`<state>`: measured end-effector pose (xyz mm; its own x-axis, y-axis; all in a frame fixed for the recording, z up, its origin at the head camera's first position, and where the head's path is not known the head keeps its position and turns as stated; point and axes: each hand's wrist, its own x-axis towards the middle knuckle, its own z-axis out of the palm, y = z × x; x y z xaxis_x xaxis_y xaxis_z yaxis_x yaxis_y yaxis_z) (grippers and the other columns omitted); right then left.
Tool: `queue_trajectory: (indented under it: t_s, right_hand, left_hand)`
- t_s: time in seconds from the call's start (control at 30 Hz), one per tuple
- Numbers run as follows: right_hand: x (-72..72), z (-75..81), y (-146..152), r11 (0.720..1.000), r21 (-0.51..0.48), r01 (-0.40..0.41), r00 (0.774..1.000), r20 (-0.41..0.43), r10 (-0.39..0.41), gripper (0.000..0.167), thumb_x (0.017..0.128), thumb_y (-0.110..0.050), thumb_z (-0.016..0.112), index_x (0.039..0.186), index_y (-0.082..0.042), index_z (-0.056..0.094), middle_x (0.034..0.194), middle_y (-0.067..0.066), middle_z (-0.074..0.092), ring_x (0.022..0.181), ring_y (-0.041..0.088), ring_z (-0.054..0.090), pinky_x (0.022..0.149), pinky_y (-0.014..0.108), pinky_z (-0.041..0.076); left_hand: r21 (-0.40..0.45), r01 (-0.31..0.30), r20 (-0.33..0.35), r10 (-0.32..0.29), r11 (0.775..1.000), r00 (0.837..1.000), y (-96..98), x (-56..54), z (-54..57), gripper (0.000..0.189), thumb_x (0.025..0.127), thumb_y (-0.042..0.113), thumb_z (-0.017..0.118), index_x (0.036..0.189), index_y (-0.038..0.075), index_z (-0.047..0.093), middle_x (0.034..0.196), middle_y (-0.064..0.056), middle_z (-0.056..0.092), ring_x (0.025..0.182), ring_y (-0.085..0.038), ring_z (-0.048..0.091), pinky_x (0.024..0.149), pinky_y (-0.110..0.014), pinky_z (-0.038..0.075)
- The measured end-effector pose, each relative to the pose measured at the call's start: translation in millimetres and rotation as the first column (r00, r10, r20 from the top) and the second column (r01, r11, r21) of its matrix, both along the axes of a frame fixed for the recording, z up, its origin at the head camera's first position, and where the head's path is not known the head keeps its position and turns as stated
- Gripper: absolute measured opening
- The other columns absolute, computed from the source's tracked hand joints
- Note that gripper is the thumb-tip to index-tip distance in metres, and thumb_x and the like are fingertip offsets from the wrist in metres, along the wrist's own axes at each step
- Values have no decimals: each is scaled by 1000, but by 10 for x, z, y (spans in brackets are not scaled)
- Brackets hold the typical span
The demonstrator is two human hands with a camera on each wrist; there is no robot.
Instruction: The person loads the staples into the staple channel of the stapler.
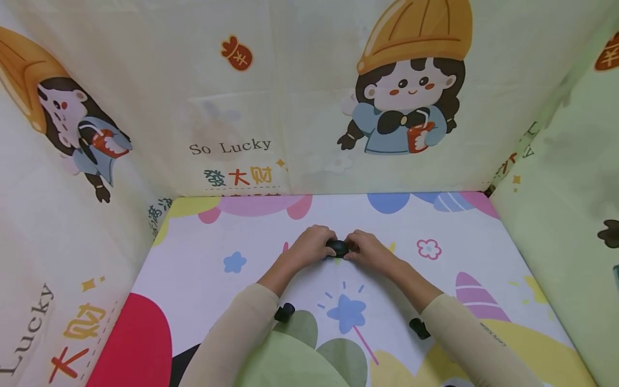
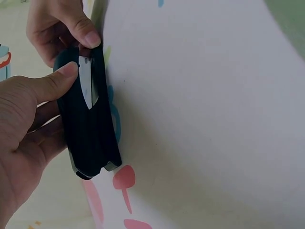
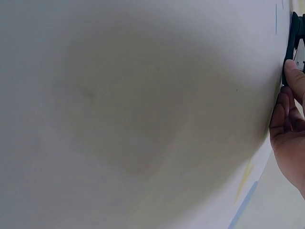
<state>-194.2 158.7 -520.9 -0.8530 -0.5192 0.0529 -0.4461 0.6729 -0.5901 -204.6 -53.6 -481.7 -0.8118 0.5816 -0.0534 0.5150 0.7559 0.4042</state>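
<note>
A black stapler (image 1: pixel 339 248) is held between both hands near the middle of the table. Seen from the left wrist, the stapler (image 2: pixel 78 126) lies lengthwise, a silver metal part (image 2: pixel 86 81) showing between its upper and lower arms. My left hand (image 1: pixel 313 245) grips its upper arm, the thumb on top and fingers behind it. At the opposite end my right hand (image 1: pixel 371 250) pinches the lower arm, thumb against the edge and fingers curled below. The right wrist view catches only part of the right hand (image 3: pixel 290 138) at its edge.
A white tabletop cover (image 1: pixel 203 279) with colourful printed shapes lies under the hands. Printed cloth walls (image 1: pixel 300 107) rise at the back and both sides. Black wrist cameras sit under the left forearm (image 1: pixel 285 313) and the right forearm (image 1: pixel 419 328).
</note>
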Motion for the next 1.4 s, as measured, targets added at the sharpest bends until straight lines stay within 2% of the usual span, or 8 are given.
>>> queue_trajectory:
  t_s: [0.33,0.6,0.8,0.97,1.13,1.4]
  right_hand:
    - [17,3,14,1000,-9,9,1000,18,-9,26,86,-15,84,106,-5,71,95,3,65,85,14,60,78,32,53]
    - [42,-24,-4,999,-7,35,999,40,-34,25,87,-15,84,106,-6,71,95,3,64,86,14,60,80,31,54]
    - [41,-35,-15,999,-3,32,999,34,-32,24,87,-15,83,106,-5,71,95,3,64,85,14,60,80,32,54]
    - [34,-29,-22,999,11,43,998,35,-43,28,88,-16,84,110,-5,72,96,3,64,86,14,59,80,32,53]
    - [41,-40,-31,999,23,46,998,42,-47,32,88,-18,83,115,-3,72,98,3,64,88,14,59,82,33,53]
    - [69,-8,22,998,-8,64,996,70,-63,38,88,-21,84,119,-4,70,107,5,67,96,17,63,88,37,56]
  left_hand:
    - [-5,-4,5,4,1000,1000,19,19,6,23,91,23,81,108,10,78,101,-3,75,91,-17,62,88,-33,53]
    - [85,8,24,-10,996,1000,-66,44,2,24,90,23,82,110,10,78,103,-2,75,94,-17,64,91,-34,53]
    - [98,15,28,-18,995,999,-96,36,-3,26,90,23,82,112,9,77,106,-4,75,97,-18,66,92,-35,54]
    - [113,-5,55,-1,994,999,-96,27,-8,28,91,22,81,114,8,76,108,-6,75,99,-19,66,95,-37,54]
    - [111,-14,75,5,994,997,-108,43,3,37,90,20,82,122,4,72,116,-9,74,107,-22,67,99,-39,53]
    - [89,-22,62,16,996,998,-165,53,45,53,90,27,82,135,5,65,129,-11,69,120,-25,65,103,-40,53]
